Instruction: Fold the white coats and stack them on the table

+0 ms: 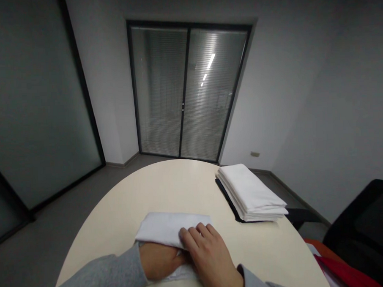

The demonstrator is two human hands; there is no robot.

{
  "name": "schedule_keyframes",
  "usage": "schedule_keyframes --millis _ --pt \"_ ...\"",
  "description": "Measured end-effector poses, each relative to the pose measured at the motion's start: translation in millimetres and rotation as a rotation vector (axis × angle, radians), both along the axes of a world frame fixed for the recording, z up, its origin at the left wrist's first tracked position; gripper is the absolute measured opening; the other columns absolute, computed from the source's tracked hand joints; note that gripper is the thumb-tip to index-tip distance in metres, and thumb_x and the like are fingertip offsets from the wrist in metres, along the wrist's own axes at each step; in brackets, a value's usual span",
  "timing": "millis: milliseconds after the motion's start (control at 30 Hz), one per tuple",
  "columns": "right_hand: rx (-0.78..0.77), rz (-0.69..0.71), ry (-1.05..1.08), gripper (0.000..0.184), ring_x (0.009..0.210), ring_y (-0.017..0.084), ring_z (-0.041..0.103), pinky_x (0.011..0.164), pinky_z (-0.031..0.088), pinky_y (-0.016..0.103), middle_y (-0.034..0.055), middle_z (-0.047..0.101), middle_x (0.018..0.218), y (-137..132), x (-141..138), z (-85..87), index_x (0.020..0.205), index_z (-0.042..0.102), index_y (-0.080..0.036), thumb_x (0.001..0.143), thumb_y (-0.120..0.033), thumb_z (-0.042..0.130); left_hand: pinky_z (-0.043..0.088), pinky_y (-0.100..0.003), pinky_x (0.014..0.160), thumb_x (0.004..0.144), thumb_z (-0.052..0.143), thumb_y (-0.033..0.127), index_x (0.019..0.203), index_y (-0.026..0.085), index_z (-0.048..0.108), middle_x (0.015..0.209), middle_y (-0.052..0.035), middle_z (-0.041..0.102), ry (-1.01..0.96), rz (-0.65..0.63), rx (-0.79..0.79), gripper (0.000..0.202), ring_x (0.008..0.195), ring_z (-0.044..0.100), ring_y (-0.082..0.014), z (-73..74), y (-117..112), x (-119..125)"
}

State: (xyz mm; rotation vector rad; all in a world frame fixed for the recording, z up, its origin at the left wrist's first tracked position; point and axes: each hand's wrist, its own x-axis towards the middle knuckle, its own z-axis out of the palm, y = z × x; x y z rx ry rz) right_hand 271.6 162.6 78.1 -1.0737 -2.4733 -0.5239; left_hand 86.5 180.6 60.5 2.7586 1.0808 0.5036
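Observation:
A folded white cloth (pixel 169 227) lies on the round table in front of me. My left hand (pixel 160 259) reaches across from the left, tucked beneath the cloth's upper fold, and its fingers are hidden. Over the near edge of that fold my right hand (pixel 209 255) is closed, with bent fingers gripping the cloth close to my left fingers. Part of the cloth's lower layer shows below my wrists.
On the right side of the pale round table (pixel 118 218) rests a stack of folded white cloths (pixel 250 191), with a black item (pixel 227 201) at its bottom. Beyond the table's right edge stands a black chair (pixel 366 220), with red fabric (pixel 343 272) near it.

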Motion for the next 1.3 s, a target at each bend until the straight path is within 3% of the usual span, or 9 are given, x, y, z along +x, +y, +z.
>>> schedule_keyframes --millis 133,233,467,700,767,867,967,1133,1300 --pt "-0.028 -0.059 0.110 0.041 0.087 0.024 0.051 0.076 0.034 0.039 0.0020 0.066 0.098 3 9 4.9 0.121 0.060 -0.021 0.085 -0.017 0.079 0.039 -0.046 0.119 0.105 0.049 0.046 0.144 0.025 0.058 0.147 -0.0065 0.062 0.012 0.009 -0.159 0.045 0.133 0.058 -0.0287 10.1 3 -4" --pt "-0.043 -0.104 0.200 0.042 0.092 0.024 0.052 0.077 0.035 0.038 0.0036 0.066 0.104 7 16 8.9 0.123 0.060 -0.021 0.085 -0.012 0.075 0.035 -0.046 0.122 0.103 0.052 0.048 0.156 0.024 0.044 0.152 -0.0067 0.058 0.012 0.003 -0.264 0.058 0.142 0.050 -0.0285 12.5 9 -7" --pt "0.007 -0.044 0.128 0.040 0.086 0.023 0.052 0.075 0.035 0.039 0.0018 0.065 0.094 -2 10 -6.9 0.120 0.062 -0.020 0.084 -0.017 0.078 0.035 -0.049 0.122 0.107 0.043 0.034 0.134 0.027 0.068 0.144 -0.0059 0.065 0.089 -0.107 -0.170 0.037 0.135 0.058 -0.0307 6.6 15 -8" --pt "0.193 0.031 0.086 0.027 0.080 0.023 0.051 0.074 0.033 0.039 0.0024 0.065 0.087 -7 1 -22.6 0.116 0.064 -0.018 0.091 -0.023 0.072 0.039 -0.041 0.120 0.087 0.073 0.039 0.143 0.030 0.062 0.147 -0.0021 0.062 -0.003 -0.031 -0.475 0.058 0.137 0.056 -0.0292 50.0 8 -67" --pt "0.217 0.046 0.084 0.020 0.078 0.022 0.050 0.073 0.032 0.038 0.0024 0.064 0.086 -5 1 -26.0 0.110 0.065 -0.018 0.092 -0.023 0.070 0.044 -0.039 0.115 0.093 0.066 0.043 0.132 0.029 0.071 0.139 -0.0021 0.069 -0.126 0.112 -0.450 0.042 0.130 0.062 -0.0276 53.0 2 -95" --pt "0.231 0.069 0.079 0.011 0.075 0.021 0.048 0.070 0.031 0.038 0.0022 0.062 0.082 -3 -1 -29.0 0.101 0.064 -0.019 0.093 -0.025 0.068 0.054 -0.039 0.103 0.097 0.053 0.058 0.114 0.027 0.077 0.119 -0.0040 0.078 -0.326 0.535 -0.172 0.043 0.113 0.071 -0.0276 48.7 -13 -122" --pt "0.226 0.094 0.063 0.007 0.073 0.021 0.048 0.069 0.032 0.038 0.0020 0.060 0.080 -4 -3 -27.7 0.098 0.064 -0.019 0.095 -0.025 0.064 0.056 -0.044 0.101 0.096 0.048 0.065 0.111 0.029 0.074 0.118 -0.0043 0.077 -0.412 0.716 0.139 0.047 0.111 0.070 -0.0293 50.9 -23 -116" --pt "0.242 0.117 0.059 0.007 0.071 0.019 0.049 0.065 0.035 0.037 0.0021 0.061 0.078 -7 -5 -27.3 0.098 0.065 -0.018 0.096 -0.023 0.061 0.045 -0.049 0.115 0.100 0.051 0.055 0.139 0.032 0.062 0.143 -0.0032 0.065 -0.149 0.390 0.183 0.046 0.133 0.058 -0.0296 53.9 -7 -52" --pt "0.329 0.175 0.014 0.009 0.069 0.018 0.050 0.061 0.036 0.034 0.0046 0.063 0.079 -7 -3 -40.6 0.094 0.065 -0.019 0.097 -0.020 0.056 0.031 -0.059 0.123 0.103 0.046 0.056 0.161 0.037 0.034 0.165 -0.0030 0.039 0.127 0.160 -0.024 0.061 0.151 0.037 -0.0317 13.1 16 -24"
